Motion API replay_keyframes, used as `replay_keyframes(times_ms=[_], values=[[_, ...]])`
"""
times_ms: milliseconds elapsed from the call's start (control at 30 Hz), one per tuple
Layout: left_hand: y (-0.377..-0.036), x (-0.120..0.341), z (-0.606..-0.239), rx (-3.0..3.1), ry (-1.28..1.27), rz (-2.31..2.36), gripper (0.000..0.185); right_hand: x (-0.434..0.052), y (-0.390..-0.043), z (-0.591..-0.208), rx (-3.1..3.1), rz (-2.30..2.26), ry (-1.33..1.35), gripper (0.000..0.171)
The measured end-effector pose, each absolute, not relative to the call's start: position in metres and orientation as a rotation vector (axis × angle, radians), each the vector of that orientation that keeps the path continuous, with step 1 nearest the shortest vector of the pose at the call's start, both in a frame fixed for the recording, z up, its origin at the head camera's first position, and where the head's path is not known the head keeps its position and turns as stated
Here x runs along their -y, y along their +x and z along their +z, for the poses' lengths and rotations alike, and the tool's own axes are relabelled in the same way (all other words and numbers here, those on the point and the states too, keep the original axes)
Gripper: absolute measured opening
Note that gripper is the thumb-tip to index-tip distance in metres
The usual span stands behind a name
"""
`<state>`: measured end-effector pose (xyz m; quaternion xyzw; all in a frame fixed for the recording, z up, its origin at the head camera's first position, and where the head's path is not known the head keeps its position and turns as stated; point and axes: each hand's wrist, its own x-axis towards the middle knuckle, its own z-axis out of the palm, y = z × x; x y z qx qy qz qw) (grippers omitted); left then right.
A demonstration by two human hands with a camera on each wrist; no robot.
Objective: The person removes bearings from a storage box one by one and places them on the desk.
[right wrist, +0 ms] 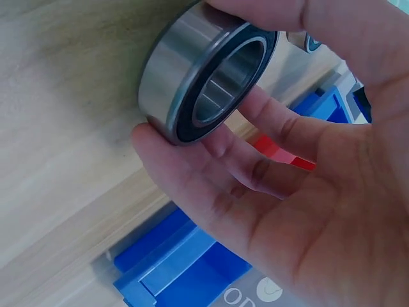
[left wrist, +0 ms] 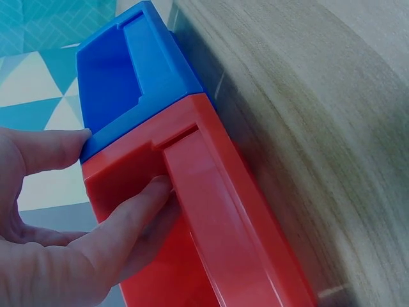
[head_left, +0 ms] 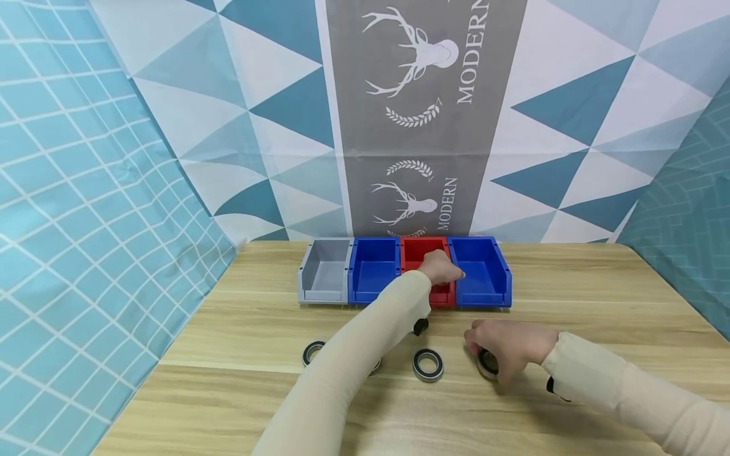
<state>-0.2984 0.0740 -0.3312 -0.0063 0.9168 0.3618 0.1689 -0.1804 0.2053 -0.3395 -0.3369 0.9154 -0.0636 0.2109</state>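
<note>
My left hand (head_left: 440,267) reaches into the red bin (head_left: 413,251). In the left wrist view its fingers (left wrist: 144,208) extend inside that bin behind the front lip, while the thumb touches the rim where the red bin meets a blue bin (left wrist: 172,80). No object shows between thumb and fingers. On the right, my other hand (head_left: 516,342) pinches a ball bearing (right wrist: 167,77) between thumb and fingers. This bearing has a shiny steel outer ring and a black seal, and is tilted close over the wooden table.
Another bearing (head_left: 418,364) lies flat left of my right hand. Farther left sits one more bearing (head_left: 307,354), and the left sleeve mostly covers a third (head_left: 376,367). A grey bin (head_left: 329,273) and two blue bins flank the red one in a row before the patterned backdrop.
</note>
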Motion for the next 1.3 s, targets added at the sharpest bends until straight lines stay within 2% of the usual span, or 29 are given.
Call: replay_keyframes(times_ms=[233,600,867,967,1067,1200,1300], values=[[-0.299,-0.074,-0.333,-2.625,-0.038,1.034,0.031,-0.204,-0.182,-0.345,-2.549,-0.221,-0.961,0.054],[-0.3,-0.071,-0.335,-2.59,-0.027,1.061,0.04,-0.204,-0.183,-0.354,-2.573,-0.24,-1.004,0.055],[-0.296,-0.065,-0.332,-2.597,-0.074,1.12,0.027,-0.203,-0.183,-0.357,-2.582,-0.27,-1.006,0.054],[-0.296,-0.064,-0.332,-2.579,-0.093,1.156,0.03,-0.205,-0.184,-0.359,-2.595,-0.263,-1.025,0.054],[-0.294,-0.063,-0.331,-2.591,-0.063,1.134,0.038,-0.209,-0.184,-0.36,-2.609,-0.267,-1.047,0.054],[-0.297,-0.062,-0.329,-2.607,0.052,1.013,0.037,-0.215,-0.183,-0.359,-2.604,-0.311,-1.064,0.052],[-0.298,-0.058,-0.329,-2.591,0.169,0.919,0.044,-0.217,-0.184,-0.357,-2.582,-0.371,-1.049,0.047]])
